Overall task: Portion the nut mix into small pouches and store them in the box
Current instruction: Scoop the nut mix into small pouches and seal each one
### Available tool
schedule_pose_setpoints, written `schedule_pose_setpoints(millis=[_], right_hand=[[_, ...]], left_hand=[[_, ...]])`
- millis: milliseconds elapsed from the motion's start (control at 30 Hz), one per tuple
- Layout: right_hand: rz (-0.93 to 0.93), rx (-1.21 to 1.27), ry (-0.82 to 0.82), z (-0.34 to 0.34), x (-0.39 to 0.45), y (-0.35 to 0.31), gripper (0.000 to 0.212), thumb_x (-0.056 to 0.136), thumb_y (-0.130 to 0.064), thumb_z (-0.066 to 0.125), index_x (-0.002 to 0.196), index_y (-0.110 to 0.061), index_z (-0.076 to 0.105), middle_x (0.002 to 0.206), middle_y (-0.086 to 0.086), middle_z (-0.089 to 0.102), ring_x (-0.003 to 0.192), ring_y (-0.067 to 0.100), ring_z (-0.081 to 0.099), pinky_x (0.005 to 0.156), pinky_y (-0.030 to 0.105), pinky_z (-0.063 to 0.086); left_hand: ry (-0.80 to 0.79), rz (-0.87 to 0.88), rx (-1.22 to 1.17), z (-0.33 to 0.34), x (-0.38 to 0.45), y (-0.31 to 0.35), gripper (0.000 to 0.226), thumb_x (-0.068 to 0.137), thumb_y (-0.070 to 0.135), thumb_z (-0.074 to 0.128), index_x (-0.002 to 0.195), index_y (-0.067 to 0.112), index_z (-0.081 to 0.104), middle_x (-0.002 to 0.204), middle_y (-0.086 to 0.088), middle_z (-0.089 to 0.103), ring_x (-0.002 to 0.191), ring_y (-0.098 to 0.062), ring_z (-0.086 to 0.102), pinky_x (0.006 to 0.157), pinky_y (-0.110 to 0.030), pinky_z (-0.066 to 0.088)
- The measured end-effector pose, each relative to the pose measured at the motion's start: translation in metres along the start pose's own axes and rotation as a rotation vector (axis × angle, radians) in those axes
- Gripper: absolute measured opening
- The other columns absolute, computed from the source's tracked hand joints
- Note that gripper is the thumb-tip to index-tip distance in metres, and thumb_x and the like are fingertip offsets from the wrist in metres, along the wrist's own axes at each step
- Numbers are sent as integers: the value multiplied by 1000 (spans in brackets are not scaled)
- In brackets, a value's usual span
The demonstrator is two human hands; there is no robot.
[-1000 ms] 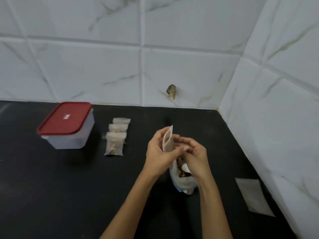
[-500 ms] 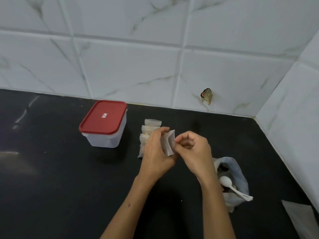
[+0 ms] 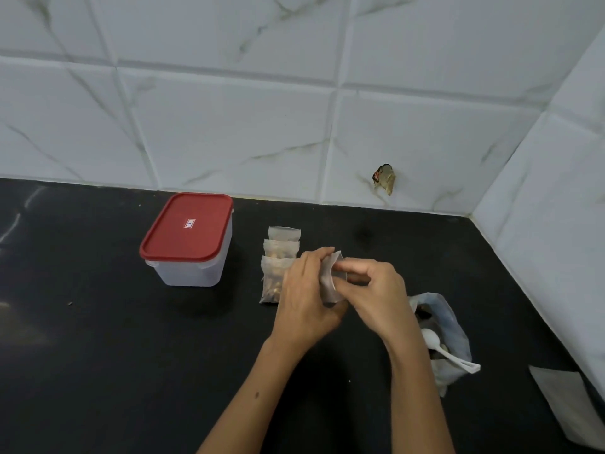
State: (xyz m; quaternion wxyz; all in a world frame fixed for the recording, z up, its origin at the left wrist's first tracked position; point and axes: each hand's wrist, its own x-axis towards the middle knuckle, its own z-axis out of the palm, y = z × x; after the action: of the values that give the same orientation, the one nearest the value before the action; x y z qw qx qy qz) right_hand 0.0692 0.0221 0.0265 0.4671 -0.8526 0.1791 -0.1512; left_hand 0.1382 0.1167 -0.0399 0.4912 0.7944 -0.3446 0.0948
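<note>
Pouch in hand (image 3: pixel 330 283): held above the counter (image 3: pixel 98 355) between both hands, just right of the filled pouches; contents hidden.
Left hand (image 3: pixel 304 296): fingers curled round the pouch's left side.
Right hand (image 3: pixel 373 290): thumb and fingers pinch the pouch's top edge.
Change: a second ago the pouch was held directly over the nut bag (image 3: pixel 442 339); now it is carried clear to the left, the spoon (image 3: pixel 435 342) left inside the bag.
Meaning: filling appears finished; sealing is probably under way.
Filled pouches (image 3: pixel 278 267): three lie in an overlapping row.
Box (image 3: pixel 190 240): red lid on, well left.
Empty pouch (image 3: pixel 563 401): unused, far right.
</note>
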Motion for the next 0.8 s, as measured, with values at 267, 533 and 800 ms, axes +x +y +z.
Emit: schedule_pose_setpoints(millis=[267, 533, 800], right_hand=[[104, 168, 89, -33, -7, 20, 20, 81, -12, 72, 90, -29, 74, 88, -11, 73, 85, 0, 67, 75, 18, 52], [508, -396, 151, -97, -22, 86, 16, 84, -20, 69, 99, -26, 69, 99, -3, 67, 88, 13, 60, 71, 28, 44], [563, -600, -54, -99, -33, 119, 24, 87, -23, 64, 110, -29, 66, 106, -3, 63, 81, 11, 51, 69, 26, 41]], left_hand=[[24, -118, -77, 32, -7, 21, 58, 73, 21, 78, 125, 15, 53, 114, 13, 56, 105, -7, 57, 93, -33, 49], [-77, -350, -163, 70, -13, 43, 59, 69, 28, 82, 111, 32, 41, 98, 21, 51, 92, 2, 52, 74, -7, 41], [-155, -614, -190, 111, -24, 58, 64, 67, 38, 83, 116, 25, 45, 100, 14, 54, 95, -7, 55, 74, -21, 45]])
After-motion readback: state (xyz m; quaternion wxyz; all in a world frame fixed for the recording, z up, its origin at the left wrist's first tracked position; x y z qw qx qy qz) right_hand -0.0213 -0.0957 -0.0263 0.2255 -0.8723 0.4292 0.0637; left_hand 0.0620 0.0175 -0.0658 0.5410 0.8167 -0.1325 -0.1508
